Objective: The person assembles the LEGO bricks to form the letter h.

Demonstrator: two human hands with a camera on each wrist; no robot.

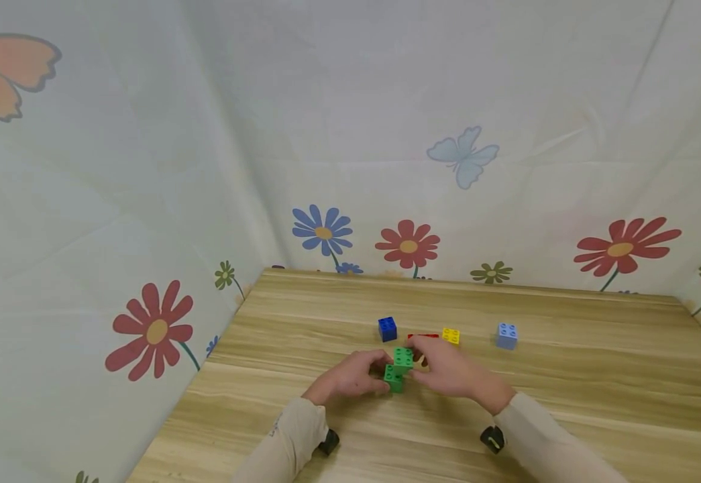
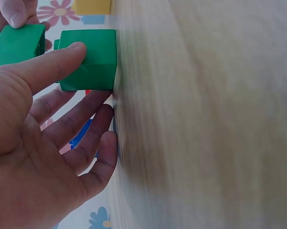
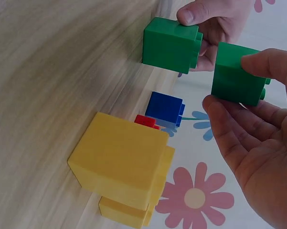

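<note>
Two green bricks are between the hands, low in the middle of the head view. My left hand pinches the lower green brick, which stands on the table with its studs up; the thumb presses one side and fingers are behind it. My right hand holds the upper green brick between thumb and fingers. That brick hangs above the lower one and is offset to the right, studs up. The wrist views show a gap between the two bricks.
Beyond the hands on the wooden table stand a dark blue brick, a low red brick, a yellow brick and a light blue brick. A second yellow piece appears in the right wrist view. Flower-printed cloth surrounds the table.
</note>
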